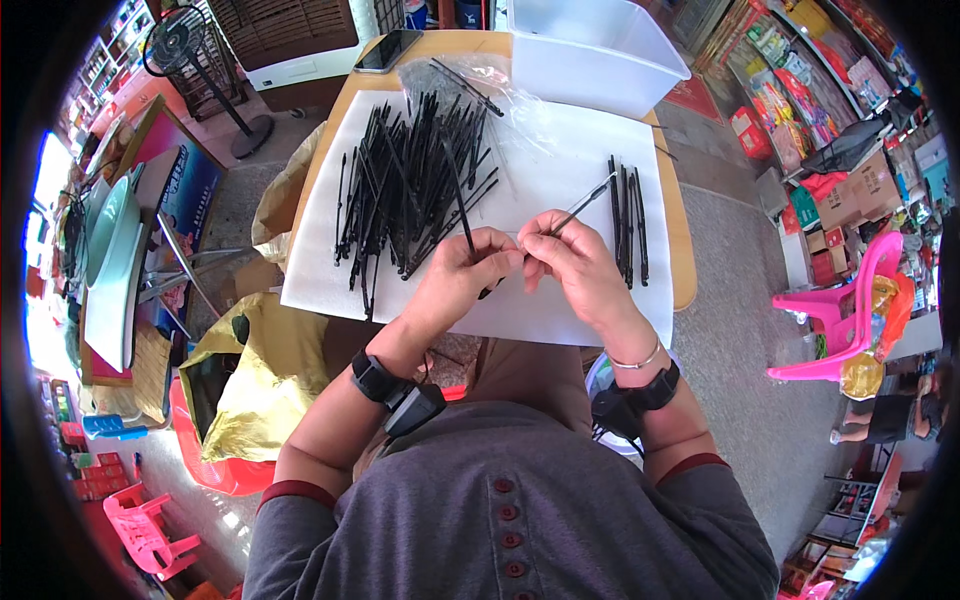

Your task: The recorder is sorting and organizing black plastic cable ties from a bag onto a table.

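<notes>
Over the near part of a white sheet (570, 325) on the table, my two hands almost meet at the fingertips. My left hand (455, 275) is closed around a thin black rod (460, 205) that points up and away. Between the fingers of my right hand (580, 265) is a slim dark stick with a pale shine (587, 200), slanting up to the right; its exact kind is unclear. Whatever lies where the fingertips meet is too small to make out. A loose pile of black rods (400, 190) covers the sheet's left side. Several similar rods (627, 215) lie side by side at the right.
At the table's far side are a translucent plastic tub (595, 65), a crumpled clear bag (500, 85) and a phone (390, 50). Left of my legs, yellow sacking (270, 370) sits in a red basin (190, 440). A pink chair (850, 315) stands to the right.
</notes>
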Action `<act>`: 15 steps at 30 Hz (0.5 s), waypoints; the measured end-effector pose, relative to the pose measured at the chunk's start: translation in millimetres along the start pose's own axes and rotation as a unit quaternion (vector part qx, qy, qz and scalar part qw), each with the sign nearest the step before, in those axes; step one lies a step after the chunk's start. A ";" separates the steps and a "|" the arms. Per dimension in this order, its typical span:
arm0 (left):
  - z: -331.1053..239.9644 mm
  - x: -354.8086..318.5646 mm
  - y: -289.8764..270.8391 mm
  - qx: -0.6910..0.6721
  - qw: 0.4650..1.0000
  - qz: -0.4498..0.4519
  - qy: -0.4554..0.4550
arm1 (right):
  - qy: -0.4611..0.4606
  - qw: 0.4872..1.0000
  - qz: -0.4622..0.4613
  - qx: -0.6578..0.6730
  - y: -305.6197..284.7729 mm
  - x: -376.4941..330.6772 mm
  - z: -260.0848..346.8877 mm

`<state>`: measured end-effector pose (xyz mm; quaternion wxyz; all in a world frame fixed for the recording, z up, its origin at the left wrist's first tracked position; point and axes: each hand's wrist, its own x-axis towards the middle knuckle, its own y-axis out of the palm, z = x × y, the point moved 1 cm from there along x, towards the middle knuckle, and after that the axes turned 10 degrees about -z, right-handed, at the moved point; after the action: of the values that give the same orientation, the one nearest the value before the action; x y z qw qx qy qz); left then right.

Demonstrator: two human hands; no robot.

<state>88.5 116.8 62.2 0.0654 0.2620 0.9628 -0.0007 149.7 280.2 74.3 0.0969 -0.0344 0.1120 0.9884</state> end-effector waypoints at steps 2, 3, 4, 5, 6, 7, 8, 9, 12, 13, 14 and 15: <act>4.0 1.2 -0.7 -0.019 0.999 -0.019 0.023 | -0.008 1.000 -0.005 0.025 -0.2 0.0 1.7; 6.7 1.8 -1.7 -0.039 0.997 -0.038 0.045 | -0.013 0.999 -0.010 0.049 -0.6 0.1 2.2; 9.5 2.8 -2.9 -0.039 0.998 -0.036 0.046 | -0.014 0.999 -0.011 0.049 -2.6 0.6 1.4; 11.5 3.3 -5.1 -0.028 0.995 -0.036 0.093 | -0.016 0.998 -0.014 0.060 -5.6 1.2 -0.1; 13.6 3.5 -6.5 -0.017 0.989 -0.036 0.140 | -0.017 0.997 -0.017 0.071 -8.3 1.6 -1.1; 15.7 1.4 -6.3 0.004 0.992 -0.024 0.121 | -0.017 0.997 -0.017 0.071 -9.6 2.1 -1.8; 16.5 -0.6 -4.2 0.004 0.992 -0.024 0.121 | -0.009 0.997 -0.018 0.072 -10.8 2.6 -2.3; 16.4 -2.4 0.3 0.023 0.994 -0.020 0.106 | -0.002 0.997 -0.018 0.073 -11.7 2.6 -2.6; 21.1 -2.7 2.8 0.056 0.990 -0.041 0.121 | -0.034 0.999 -0.015 0.018 -10.4 -0.6 -0.8; 21.0 -2.8 3.2 0.053 0.992 -0.036 0.109 | -0.033 0.999 -0.015 0.017 -10.0 -1.5 -0.5; 21.0 -3.1 3.7 0.049 0.994 -0.032 0.097 | -0.041 0.999 -0.018 0.008 -9.2 -2.1 0.0; 21.3 -4.0 5.7 0.049 0.994 -0.032 0.096 | -0.049 0.999 -0.022 -0.002 -8.4 -2.6 -0.1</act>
<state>97.4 118.9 41.8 -0.0407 0.2328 0.9714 -0.0245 153.9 287.7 72.6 0.1235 0.0119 0.1044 0.9868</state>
